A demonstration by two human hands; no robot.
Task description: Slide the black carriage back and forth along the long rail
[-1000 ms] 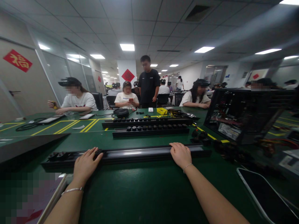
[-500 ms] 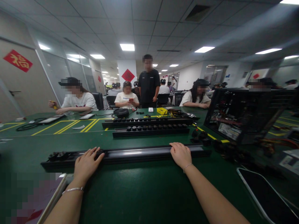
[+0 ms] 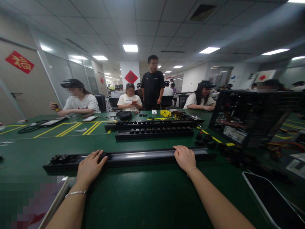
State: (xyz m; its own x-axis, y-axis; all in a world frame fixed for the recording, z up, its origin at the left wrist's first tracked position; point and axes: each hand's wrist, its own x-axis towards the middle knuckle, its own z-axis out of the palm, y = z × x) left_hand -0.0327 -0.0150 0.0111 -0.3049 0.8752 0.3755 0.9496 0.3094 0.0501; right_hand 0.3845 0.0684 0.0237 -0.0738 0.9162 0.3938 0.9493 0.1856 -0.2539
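A long black track rail [image 3: 143, 157] with a shiny strip along its top lies across the green table in front of me. My left hand [image 3: 90, 167] is on its left part, thumb and fingers closed around a small round black module [image 3: 103, 156], partly hidden by the fingers. Further left on the same rail sit a few more black modules [image 3: 60, 158]. Toward the right end, my right hand [image 3: 185, 157] grips the rail, its fingers together and curled over the far edge.
Two more black rails [image 3: 154, 136] carrying several round modules lie beyond. Loose black modules [image 3: 205, 140] are by the right end. An open computer case [image 3: 240, 121] stands at right, a phone [image 3: 271, 200] front right, a yellow bin [image 3: 165, 113] farther back. People sit across the table; one person [image 3: 152, 86] stands.
Both hands keep their places on the rail, with almost no movement. The standing person's head has lifted and turned slightly. The view has shifted very slightly.
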